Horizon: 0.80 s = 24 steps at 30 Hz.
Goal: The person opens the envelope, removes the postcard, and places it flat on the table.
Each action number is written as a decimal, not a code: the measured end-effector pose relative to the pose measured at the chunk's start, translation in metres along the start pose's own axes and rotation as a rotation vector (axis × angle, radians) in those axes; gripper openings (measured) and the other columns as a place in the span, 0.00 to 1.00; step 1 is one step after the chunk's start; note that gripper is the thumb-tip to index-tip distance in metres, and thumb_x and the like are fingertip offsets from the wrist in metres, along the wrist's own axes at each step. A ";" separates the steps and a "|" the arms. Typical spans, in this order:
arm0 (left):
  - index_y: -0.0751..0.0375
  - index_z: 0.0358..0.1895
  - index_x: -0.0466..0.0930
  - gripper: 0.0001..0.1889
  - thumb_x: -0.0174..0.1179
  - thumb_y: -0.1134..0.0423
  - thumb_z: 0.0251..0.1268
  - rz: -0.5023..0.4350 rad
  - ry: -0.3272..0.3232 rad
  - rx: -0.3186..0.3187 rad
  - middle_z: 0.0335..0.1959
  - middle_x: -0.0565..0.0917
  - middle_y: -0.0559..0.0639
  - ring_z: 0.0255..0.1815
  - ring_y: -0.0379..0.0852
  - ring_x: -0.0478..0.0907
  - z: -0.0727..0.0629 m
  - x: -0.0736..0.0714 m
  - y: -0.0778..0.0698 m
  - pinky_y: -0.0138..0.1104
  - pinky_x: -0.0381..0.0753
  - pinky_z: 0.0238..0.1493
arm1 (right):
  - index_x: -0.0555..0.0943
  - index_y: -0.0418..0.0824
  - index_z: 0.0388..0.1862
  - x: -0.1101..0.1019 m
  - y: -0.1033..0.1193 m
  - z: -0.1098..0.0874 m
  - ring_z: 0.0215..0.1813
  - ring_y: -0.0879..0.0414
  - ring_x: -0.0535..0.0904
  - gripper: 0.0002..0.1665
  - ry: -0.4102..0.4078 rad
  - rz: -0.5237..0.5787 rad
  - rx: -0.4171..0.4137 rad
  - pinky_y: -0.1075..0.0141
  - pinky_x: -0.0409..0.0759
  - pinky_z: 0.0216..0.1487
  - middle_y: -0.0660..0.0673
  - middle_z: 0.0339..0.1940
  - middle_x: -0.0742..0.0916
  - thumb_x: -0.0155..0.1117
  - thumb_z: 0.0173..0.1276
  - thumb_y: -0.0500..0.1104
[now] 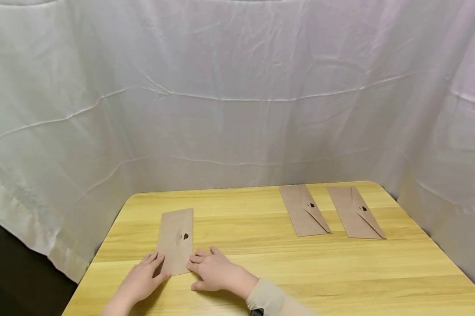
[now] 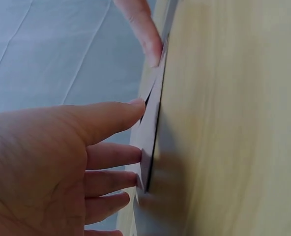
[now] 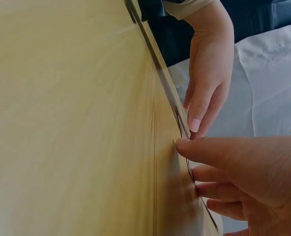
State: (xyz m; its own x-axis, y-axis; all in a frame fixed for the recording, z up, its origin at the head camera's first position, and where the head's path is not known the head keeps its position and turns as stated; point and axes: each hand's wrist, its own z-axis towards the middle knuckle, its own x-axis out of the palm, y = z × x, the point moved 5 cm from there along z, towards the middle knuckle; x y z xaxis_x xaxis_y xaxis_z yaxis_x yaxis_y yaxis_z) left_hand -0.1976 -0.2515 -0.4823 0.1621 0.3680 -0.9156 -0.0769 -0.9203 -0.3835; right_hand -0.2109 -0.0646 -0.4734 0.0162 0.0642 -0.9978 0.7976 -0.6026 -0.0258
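Observation:
A brown paper envelope (image 1: 173, 232) with a small dark printed mark lies on the left part of the wooden table, its long sides pointing away from me. My left hand (image 1: 141, 277) touches its near left corner, the fingers along the left edge and the thumb at the near edge. On the other side, my right hand (image 1: 215, 268) rests its fingertips against the right edge, thumb spread apart near the tabletop. Seen edge-on in the left wrist view, the envelope (image 2: 146, 133) shows a narrow dark gap near the left thumb.
Two similar brown envelopes, one (image 1: 296, 213) left of the other (image 1: 348, 215), lie side by side at the back right with their pointed flaps showing. The light wood table (image 1: 300, 272) has rounded far corners. Pale curtains (image 1: 237, 131) hang around it.

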 end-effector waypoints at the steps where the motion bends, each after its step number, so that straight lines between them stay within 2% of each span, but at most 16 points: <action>1: 0.69 0.66 0.70 0.37 0.56 0.41 0.66 -0.003 -0.002 -0.002 0.70 0.65 0.74 0.72 0.74 0.58 -0.001 -0.002 0.002 0.68 0.61 0.64 | 0.70 0.59 0.70 0.000 0.002 0.002 0.75 0.62 0.64 0.36 0.001 -0.002 -0.004 0.50 0.69 0.71 0.58 0.72 0.73 0.56 0.66 0.68; 7: 0.71 0.65 0.71 0.35 0.58 0.44 0.66 0.000 -0.020 -0.031 0.67 0.67 0.76 0.70 0.75 0.59 -0.006 -0.010 0.019 0.64 0.64 0.64 | 0.69 0.60 0.71 0.003 0.015 0.019 0.75 0.64 0.64 0.37 0.003 -0.019 -0.021 0.51 0.68 0.72 0.59 0.73 0.72 0.55 0.66 0.70; 13: 0.74 0.65 0.70 0.38 0.57 0.42 0.66 0.024 -0.009 -0.071 0.67 0.65 0.80 0.68 0.77 0.61 -0.012 -0.011 0.034 0.63 0.67 0.61 | 0.69 0.61 0.71 0.004 0.029 0.032 0.75 0.65 0.63 0.37 0.016 -0.032 -0.043 0.52 0.66 0.73 0.61 0.73 0.71 0.54 0.66 0.71; 19: 0.73 0.67 0.68 0.41 0.55 0.38 0.65 0.002 0.022 -0.122 0.69 0.61 0.79 0.69 0.77 0.59 -0.019 -0.011 0.047 0.64 0.67 0.61 | 0.68 0.63 0.71 0.002 0.037 0.040 0.76 0.67 0.61 0.36 0.035 -0.036 -0.063 0.53 0.65 0.74 0.63 0.73 0.70 0.52 0.66 0.72; 24: 0.74 0.67 0.68 0.42 0.55 0.38 0.65 -0.007 0.019 -0.142 0.69 0.61 0.79 0.69 0.79 0.56 -0.025 -0.015 0.056 0.66 0.65 0.61 | 0.66 0.64 0.72 0.003 0.047 0.046 0.76 0.68 0.60 0.36 0.046 -0.041 -0.110 0.55 0.64 0.74 0.64 0.74 0.69 0.49 0.68 0.72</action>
State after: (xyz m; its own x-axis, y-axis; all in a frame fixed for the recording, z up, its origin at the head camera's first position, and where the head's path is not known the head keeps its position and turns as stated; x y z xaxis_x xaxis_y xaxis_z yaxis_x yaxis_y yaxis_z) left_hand -0.1795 -0.3116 -0.4864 0.1809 0.3730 -0.9100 0.0637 -0.9278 -0.3676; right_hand -0.2010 -0.1295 -0.4806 0.0076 0.1251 -0.9921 0.8594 -0.5080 -0.0574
